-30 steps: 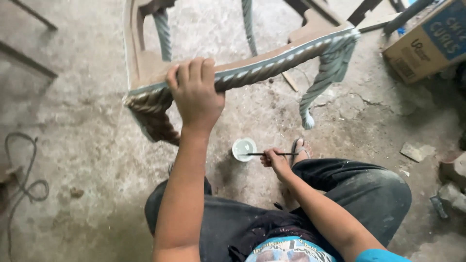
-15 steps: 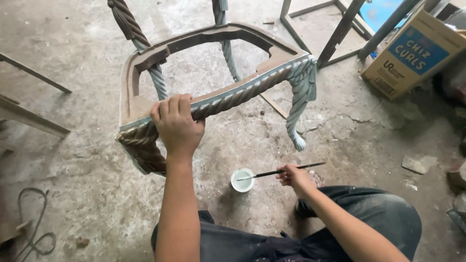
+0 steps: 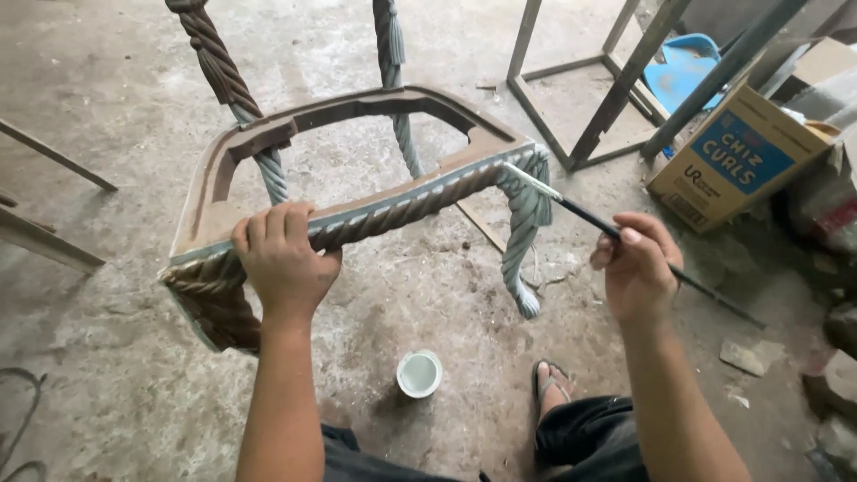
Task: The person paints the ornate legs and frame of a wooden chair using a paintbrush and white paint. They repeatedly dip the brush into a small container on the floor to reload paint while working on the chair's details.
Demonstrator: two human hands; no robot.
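Dusty concrete floor (image 3: 116,357). Left hand (image 3: 284,259) clamped over rope-carved front rail of chair frame (image 3: 357,152); small white paint cup (image 3: 420,373) below, between hands. Right hand (image 3: 638,268) pinching thin brush (image 3: 625,241), tip touching frame's corner. Cardboard box (image 3: 736,156) beyond.

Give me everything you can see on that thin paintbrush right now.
The paintbrush is long and thin, with a dark handle and a pale, paint-coated tip. It slants from lower right up to upper left. The right hand pinches it near mid-length, so the handle's tail sticks out past the hand. Its tip rests on the front right corner of the carved wooden chair frame, where the twisted rail meets the leg. It is well clear of the small white paint cup on the floor.
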